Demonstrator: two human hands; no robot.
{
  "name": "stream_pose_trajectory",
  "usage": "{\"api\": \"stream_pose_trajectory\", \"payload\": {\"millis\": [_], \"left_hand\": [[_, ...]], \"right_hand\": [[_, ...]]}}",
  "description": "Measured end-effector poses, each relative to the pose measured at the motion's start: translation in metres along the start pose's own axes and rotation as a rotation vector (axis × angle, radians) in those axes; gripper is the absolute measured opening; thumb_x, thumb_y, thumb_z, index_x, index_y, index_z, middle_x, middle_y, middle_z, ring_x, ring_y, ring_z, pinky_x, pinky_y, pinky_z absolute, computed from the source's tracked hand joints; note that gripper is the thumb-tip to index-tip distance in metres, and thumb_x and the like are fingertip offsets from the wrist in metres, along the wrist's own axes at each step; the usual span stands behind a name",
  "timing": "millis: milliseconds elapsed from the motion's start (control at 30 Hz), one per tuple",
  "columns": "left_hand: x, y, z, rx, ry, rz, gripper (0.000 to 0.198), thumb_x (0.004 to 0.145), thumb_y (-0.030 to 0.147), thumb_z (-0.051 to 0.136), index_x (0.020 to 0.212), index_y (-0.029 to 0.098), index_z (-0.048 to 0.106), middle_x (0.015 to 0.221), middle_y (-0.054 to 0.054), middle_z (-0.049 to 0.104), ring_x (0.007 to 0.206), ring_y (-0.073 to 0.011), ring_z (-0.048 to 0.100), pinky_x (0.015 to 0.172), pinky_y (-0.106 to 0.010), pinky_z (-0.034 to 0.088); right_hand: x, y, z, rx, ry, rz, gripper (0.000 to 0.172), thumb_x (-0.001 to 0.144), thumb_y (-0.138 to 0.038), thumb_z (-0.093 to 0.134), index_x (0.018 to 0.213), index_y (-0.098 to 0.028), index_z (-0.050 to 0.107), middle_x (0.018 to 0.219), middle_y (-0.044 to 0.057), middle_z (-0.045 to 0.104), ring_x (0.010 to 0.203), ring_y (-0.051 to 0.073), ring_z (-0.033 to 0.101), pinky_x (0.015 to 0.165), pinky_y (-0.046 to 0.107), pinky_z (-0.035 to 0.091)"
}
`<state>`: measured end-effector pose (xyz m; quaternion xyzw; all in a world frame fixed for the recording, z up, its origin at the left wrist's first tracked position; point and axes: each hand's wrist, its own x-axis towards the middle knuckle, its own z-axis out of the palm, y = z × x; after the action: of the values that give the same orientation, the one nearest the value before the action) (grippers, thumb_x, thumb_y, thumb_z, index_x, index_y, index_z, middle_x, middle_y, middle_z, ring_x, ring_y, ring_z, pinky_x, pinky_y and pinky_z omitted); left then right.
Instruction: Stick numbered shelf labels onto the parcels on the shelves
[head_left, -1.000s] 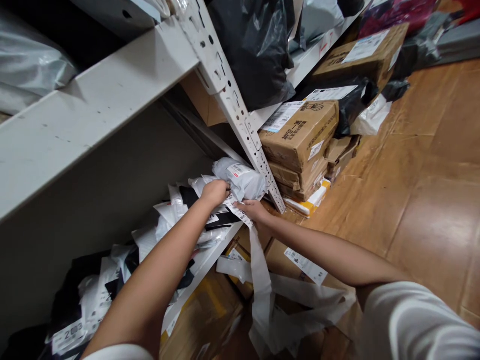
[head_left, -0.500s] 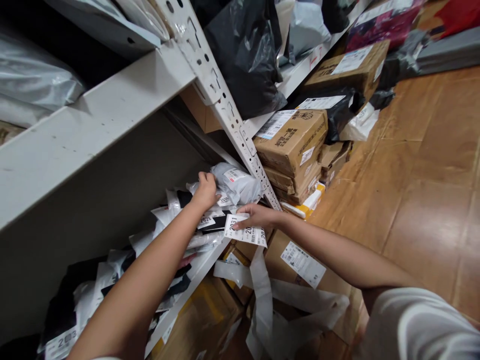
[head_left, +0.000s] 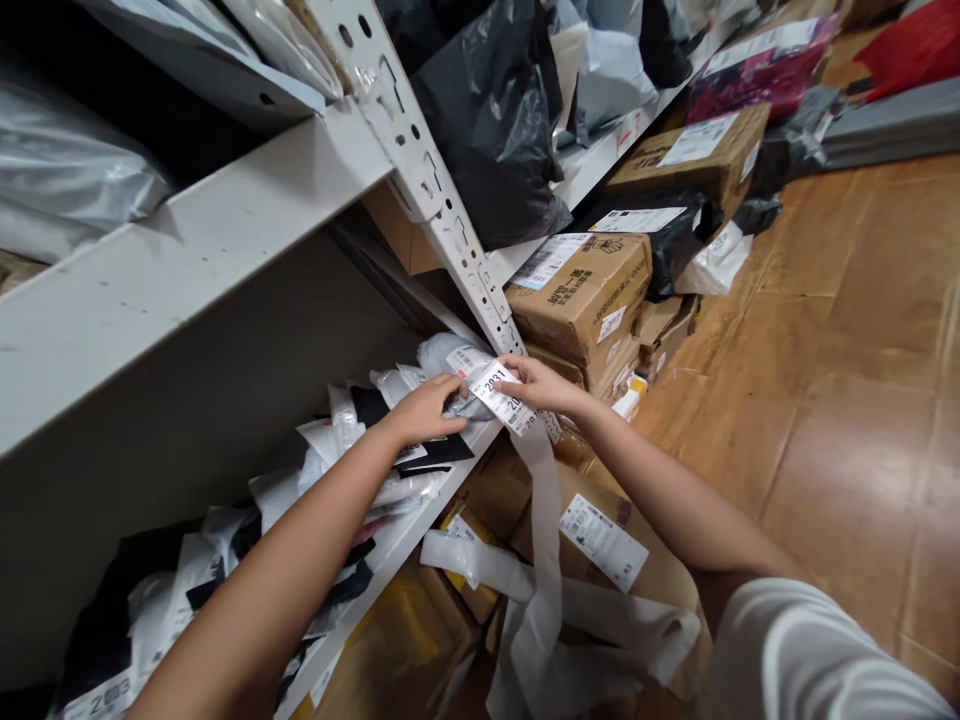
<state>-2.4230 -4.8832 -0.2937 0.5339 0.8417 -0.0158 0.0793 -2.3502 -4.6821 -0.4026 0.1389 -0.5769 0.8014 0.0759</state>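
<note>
right hand (head_left: pixel 541 384) pinches papery label strip (head_left: pixel 504 396).

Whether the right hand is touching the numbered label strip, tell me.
Touching. The head view shows the right hand pinching the label strip at its numbered end, with no gap.

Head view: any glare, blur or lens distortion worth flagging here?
Head view: wide-angle bend slants the shelf upright; soft glare on the black bag; label strip in the right hand sharp, digits readable, no motion blur.
</note>
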Motion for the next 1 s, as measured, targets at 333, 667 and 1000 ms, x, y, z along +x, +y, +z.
{"api": "stream_pose_trajectory", "payload": {"millis": [333, 667, 1000], "left_hand": [[-0.027, 0.042, 0.016, 0.062, 0.335, -0.27, 0.011, 0.092, 0.029, 0.05, 0.086, 0.022, 0.057, 0.1, -0.001, 0.062, 0.072, -0.0131, 0.059, 0.066, -0.026, 0.042], [-0.004, 0.05, 0.046, -0.692, 0.685, -0.51, 0.03, 0.088, 0.04, 0.057, 0.111, 0.022, 0.058, 0.078, 0.003, 0.055, 0.067, -0.0108, 0.052, 0.064, -0.021, 0.042], [0.005, 0.049, 0.056, -0.451, 0.774, -0.56, 0.024, 0.09, 0.043, 0.052, 0.088, 0.02, 0.061, 0.069, 0.003, 0.056, 0.062, -0.0117, 0.05, 0.062, -0.023, 0.037]], "right_hand": [[0.002, 0.043, 0.041, 0.083, 0.41, -0.073, 0.037, 0.08, -0.052, 0.062, 0.077, -0.016, 0.06, 0.066, -0.001, 0.057, 0.058, 0.011, 0.048, 0.052, 0.022, 0.037], [-0.001, 0.04, 0.05, -0.22, 0.482, -0.17, 0.037, 0.088, -0.046, 0.056, 0.066, -0.017, 0.053, 0.061, -0.004, 0.044, 0.059, 0.01, 0.039, 0.056, 0.023, 0.032], [-0.004, 0.044, 0.057, -0.271, 0.564, -0.157, 0.045, 0.088, -0.048, 0.056, 0.058, -0.019, 0.04, 0.057, -0.005, 0.032, 0.056, 0.009, 0.032, 0.053, 0.024, 0.027]]}}
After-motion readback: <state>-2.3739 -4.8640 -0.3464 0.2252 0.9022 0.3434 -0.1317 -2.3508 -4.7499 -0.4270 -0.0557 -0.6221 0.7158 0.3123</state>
